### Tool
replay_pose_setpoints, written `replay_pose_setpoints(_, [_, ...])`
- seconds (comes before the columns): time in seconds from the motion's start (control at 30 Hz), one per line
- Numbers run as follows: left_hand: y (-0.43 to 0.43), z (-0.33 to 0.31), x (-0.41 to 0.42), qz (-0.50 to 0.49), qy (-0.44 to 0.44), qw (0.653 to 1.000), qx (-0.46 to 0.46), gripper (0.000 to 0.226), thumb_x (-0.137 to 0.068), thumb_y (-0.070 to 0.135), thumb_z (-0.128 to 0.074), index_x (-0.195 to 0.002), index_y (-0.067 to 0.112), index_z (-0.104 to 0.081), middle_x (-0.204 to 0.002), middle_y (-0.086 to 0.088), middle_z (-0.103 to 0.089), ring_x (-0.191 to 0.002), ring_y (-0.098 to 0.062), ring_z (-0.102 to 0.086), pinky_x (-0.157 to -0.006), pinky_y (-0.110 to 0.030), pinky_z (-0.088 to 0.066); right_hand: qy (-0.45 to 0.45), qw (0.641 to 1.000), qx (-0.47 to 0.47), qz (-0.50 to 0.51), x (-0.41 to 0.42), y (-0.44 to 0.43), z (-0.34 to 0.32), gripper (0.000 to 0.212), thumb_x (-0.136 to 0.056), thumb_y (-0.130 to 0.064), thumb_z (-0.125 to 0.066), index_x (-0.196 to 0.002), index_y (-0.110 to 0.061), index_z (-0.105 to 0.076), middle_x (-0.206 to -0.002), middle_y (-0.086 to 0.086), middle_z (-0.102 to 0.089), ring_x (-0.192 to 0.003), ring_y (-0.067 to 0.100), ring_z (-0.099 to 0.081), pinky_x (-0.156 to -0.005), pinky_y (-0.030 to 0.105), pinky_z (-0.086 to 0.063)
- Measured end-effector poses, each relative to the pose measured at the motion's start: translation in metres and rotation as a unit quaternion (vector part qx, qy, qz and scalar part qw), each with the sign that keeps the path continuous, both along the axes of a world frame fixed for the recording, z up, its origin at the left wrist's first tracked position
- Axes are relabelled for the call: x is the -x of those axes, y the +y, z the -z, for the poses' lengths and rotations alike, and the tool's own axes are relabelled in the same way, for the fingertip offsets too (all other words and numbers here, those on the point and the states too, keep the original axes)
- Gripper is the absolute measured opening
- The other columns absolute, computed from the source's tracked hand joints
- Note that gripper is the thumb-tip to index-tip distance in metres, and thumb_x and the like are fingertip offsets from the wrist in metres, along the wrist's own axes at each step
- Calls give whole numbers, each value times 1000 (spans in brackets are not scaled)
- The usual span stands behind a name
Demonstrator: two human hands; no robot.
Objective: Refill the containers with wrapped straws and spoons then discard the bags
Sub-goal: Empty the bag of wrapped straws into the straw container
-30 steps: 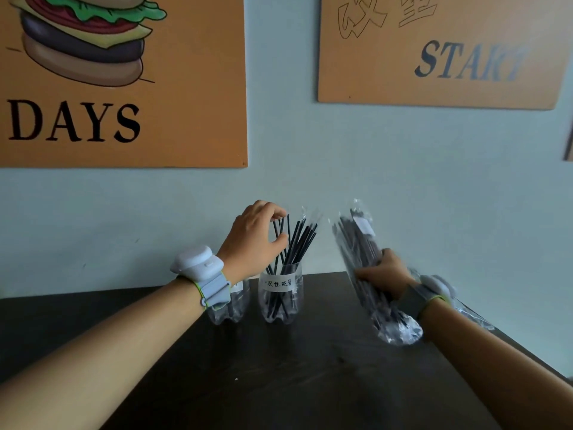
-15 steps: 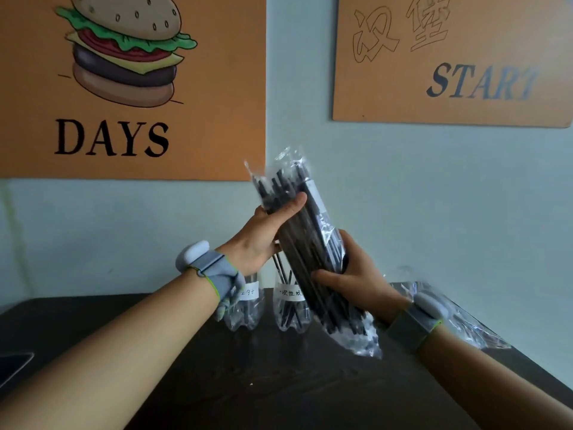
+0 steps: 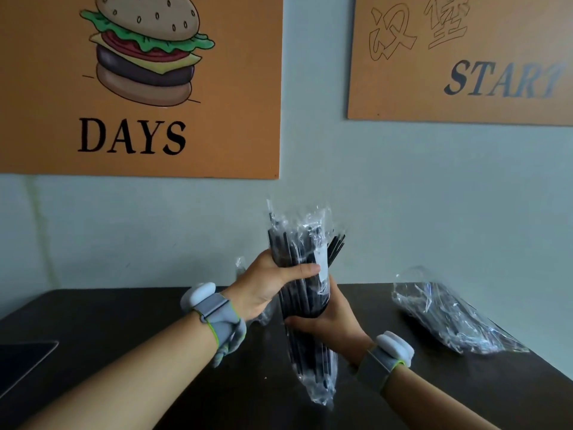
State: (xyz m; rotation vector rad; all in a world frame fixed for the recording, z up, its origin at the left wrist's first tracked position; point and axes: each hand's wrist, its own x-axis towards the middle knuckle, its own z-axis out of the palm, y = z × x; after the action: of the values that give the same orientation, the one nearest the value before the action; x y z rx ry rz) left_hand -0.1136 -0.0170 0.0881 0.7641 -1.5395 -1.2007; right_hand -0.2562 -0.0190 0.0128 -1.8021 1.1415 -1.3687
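Observation:
I hold a clear plastic bag of black wrapped straws upright above the dark table. My left hand grips the bag around its upper middle, thumb across the front. My right hand clasps it lower down from the right side. The bag's bottom end hangs below my hands. The clear containers are almost wholly hidden behind my hands and the bag; a bit of clear plastic shows above my left hand, and some straw tips fan out to the right of the bag.
A second clear bag with dark contents lies on the table at the right, near the wall. A dark flat device sits at the table's left edge. Orange posters hang on the wall behind.
My left hand left the straws in the container and took hold of the bag. Both hands brought the bag to the centre and stood it upright. The camera view shifted.

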Motion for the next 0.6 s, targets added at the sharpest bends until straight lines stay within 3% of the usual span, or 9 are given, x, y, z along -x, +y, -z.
replay_pose_setpoints(0.1, [0, -7, -7, 11, -5, 1000, 5, 6, -79, 11, -70, -83, 15, -71, -80, 2, -74, -78, -8, -71, -69, -15, -53, 18, 1000, 1, 24, 2, -3, 10, 73, -54, -13, -84, -115, -33, -49, -106, -8, -67, -100, 4, -64, -86, 25, -52])
replay_pose_setpoints(0.13, [2, -12, -10, 4, 3, 1000, 5, 6, -77, 15, -72, -80, 16, -67, -79, 4, -71, -70, -1, -69, -69, -16, -50, 26, 999, 1, 27, 2, -3, 13, 70, -54, -13, -82, -111, -37, -48, -104, -10, -67, -99, 3, -63, -85, 24, -51])
replay_pose_setpoints(0.17, [2, -16, -12, -8, 16, 1000, 4, 21, -72, 23, -74, -88, 15, -64, -84, 4, -69, -69, 3, -68, -72, -19, -47, 34, 999, -1, 29, 3, -3, 16, 69, -54, -13, -81, -108, -40, -47, -103, -11, -66, -98, 2, -62, -84, 23, -50])
replay_pose_setpoints(0.23, [-3, -18, -17, -35, 21, 999, -4, 54, -62, 36, -76, -109, 17, -59, -99, 1, -69, -83, 0, -68, -87, -23, -43, 42, 999, -3, 31, 3, -3, 21, 69, -55, -13, -80, -106, -42, -45, -103, -12, -66, -98, 4, -62, -83, 22, -50])
replay_pose_setpoints(0.3, [-4, -19, -18, -57, 6, 998, -5, 52, -68, 34, -76, -114, 18, -58, -105, -2, -70, -96, -9, -66, -97, -27, -41, 48, 998, -5, 31, 1, -1, 24, 70, -54, -16, -80, -110, -38, -45, -102, -13, -65, -98, 5, -62, -83, 22, -50])
replay_pose_setpoints(0.43, [-7, -16, -16, -113, -9, 993, 25, 39, -77, 26, -74, -111, 16, -60, -100, 1, -69, -99, -18, -66, -97, -30, -45, 52, 998, -8, 23, -4, 0, 26, 82, -51, -30, -86, -120, -32, -42, -107, -12, -65, -101, 4, -63, -88, 25, -51])
replay_pose_setpoints(0.57, [-7, -13, -8, -106, -75, 991, 28, 79, -58, 50, -82, -126, 26, -49, -126, 7, -55, -119, -13, -51, -102, -28, -38, 54, 998, -10, 32, -4, 1, 28, 87, -48, -36, -88, -121, -36, -40, -107, -13, -66, -101, 2, -63, -89, 24, -51])
replay_pose_setpoints(0.6, [-7, -12, -6, -114, -97, 988, 35, 80, -58, 50, -82, -127, 27, -48, -127, 8, -52, -118, -11, -48, -100, -27, -35, 54, 998, -13, 33, -3, 1, 28, 87, -48, -36, -87, -121, -36, -41, -106, -14, -66, -100, 0, -63, -88, 23, -51])
